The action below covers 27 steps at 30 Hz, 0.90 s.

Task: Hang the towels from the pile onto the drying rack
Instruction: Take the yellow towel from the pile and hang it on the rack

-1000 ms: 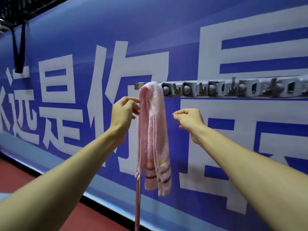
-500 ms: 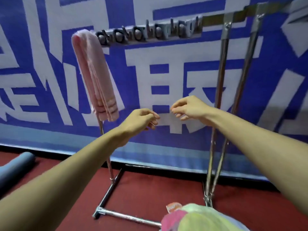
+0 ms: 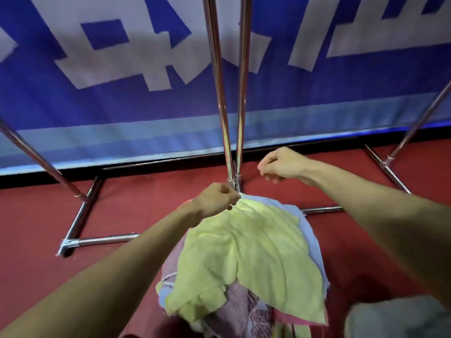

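Blue banner [image 3: 73, 106] with big white characters fills the far wall, and below it is a red floor [image 3: 36, 215]. From the drying rack [image 3: 219, 93] you only get the lower part: two shiny uprights meeting at a joint in the middle, slanted poles out to the left and right, and the base bars flat on the floor.

The pile of towels [image 3: 244, 252] sits on the near side of that middle joint. On top is a yellow-green towel [image 3: 263, 269], a light blue one [image 3: 308, 232] pokes out along its right edge, and a pink patterned one [image 3: 241, 306] shows underneath at the near side.

Left hand [image 3: 214, 200] is right at the far edge of the yellow-green towel with its fingers curled in. Honestly can't tell if it's actually pinching the cloth or just touching it. Right hand [image 3: 280, 164] hangs over the floor just right of the uprights, loosely curled, nothing in it.

Something grey and blurry [image 3: 395, 318] is in the near right corner.
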Available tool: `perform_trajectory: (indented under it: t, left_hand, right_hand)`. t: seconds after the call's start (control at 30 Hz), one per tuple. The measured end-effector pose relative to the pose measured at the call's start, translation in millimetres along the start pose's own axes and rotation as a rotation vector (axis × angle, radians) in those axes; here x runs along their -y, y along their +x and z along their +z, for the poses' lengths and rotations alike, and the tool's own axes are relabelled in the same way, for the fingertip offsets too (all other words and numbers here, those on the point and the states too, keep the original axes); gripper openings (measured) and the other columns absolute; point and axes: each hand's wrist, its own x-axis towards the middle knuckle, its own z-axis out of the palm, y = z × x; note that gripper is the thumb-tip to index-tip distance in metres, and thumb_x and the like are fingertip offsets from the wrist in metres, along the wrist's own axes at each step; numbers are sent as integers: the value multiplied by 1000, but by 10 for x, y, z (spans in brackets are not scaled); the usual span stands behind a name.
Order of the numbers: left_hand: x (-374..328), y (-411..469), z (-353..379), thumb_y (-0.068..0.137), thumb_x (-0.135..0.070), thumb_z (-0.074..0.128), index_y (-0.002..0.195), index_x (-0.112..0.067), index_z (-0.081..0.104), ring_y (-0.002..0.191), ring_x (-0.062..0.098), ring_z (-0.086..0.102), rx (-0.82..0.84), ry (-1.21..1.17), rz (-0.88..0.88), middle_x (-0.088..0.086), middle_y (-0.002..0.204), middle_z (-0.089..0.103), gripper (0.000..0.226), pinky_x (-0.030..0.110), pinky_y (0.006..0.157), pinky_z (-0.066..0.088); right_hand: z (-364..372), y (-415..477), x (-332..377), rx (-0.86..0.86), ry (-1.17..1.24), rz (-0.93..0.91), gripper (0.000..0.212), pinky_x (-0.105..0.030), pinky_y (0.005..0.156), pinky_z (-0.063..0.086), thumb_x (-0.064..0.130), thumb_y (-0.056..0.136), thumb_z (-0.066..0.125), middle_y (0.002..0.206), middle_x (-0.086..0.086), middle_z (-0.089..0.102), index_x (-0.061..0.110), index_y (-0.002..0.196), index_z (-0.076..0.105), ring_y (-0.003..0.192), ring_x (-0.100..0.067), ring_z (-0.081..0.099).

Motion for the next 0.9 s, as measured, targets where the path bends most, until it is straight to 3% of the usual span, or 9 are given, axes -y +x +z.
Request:
perform_trajectory:
  t: [0.1,0.2,0.27,0.33,0.43,0.5,0.63,0.8,0.9]
  left_hand:
    - [251,290,335,93,-12,51,96,-8,64,76,13,58,57,-9,-80,0,85,61,14,5,52,40]
    - [428,552,654,92,-8,50,96,-9,63,75,11,58,97,-46,-124,2,88,62,14,3,50,40]
    - [497,709,846,93,-5,48,95,-9,63,74,11,58,130,-57,-144,3,88,63,15,4,51,41]
    - [539,848,986,92,-3,47,95,-9,62,75,12,59,164,-50,-161,4,89,63,17,7,52,42]
    - [568,1018,1119,93,-5,45,96,-11,62,77,14,61,211,-21,-159,2,88,64,18,13,58,43]
    - [572,1084,1160,95,-6,45,98,-10,62,76,14,60,226,-15,-153,2,85,64,18,10,56,44]
    - [564,1053,1126,95,-2,43,99,-7,61,73,15,59,222,-17,-140,5,86,63,20,14,57,42]
    - [441,796,817,92,7,37,94,-11,62,72,14,62,209,-20,-84,2,82,65,31,23,68,43]
    - [242,570,572,92,7,38,93,-11,62,73,15,64,160,-29,-29,3,84,66,30,24,71,44]
  right_hand:
    - [123,230,-584,-13,-86,103,13,-34,65,53,3,82,56,77,-17,66,2,81,69,70,-24,58]
    - [260,385,-1259,-43,-262,281,22,-35,81,53,10,87,55,98,-17,70,1,100,70,92,-31,66]
    - [388,393,-1712,-46,-352,401,24,-29,69,50,13,89,51,111,-20,68,-1,99,68,98,-34,65]
    - [556,361,-2090,-51,-310,504,23,-24,52,44,19,92,52,117,-25,64,2,79,60,91,-36,65]
    - [803,321,-2476,-25,-278,562,38,-29,84,45,32,95,53,129,-24,57,-1,114,61,117,-35,56]
    - [908,299,-2561,-45,-282,601,50,-29,91,39,40,93,56,133,-21,55,2,126,56,123,-32,51]
    - [911,303,-2497,-161,-250,578,39,-27,82,37,25,91,60,129,-20,58,3,123,56,120,-32,54]
    - [654,178,-2043,-261,-244,396,24,-32,87,42,21,90,59,116,-21,64,2,104,64,114,-34,56]
    - [479,45,-1610,-278,-123,248,9,-31,83,41,21,91,60,93,-11,62,14,89,55,100,-27,59]
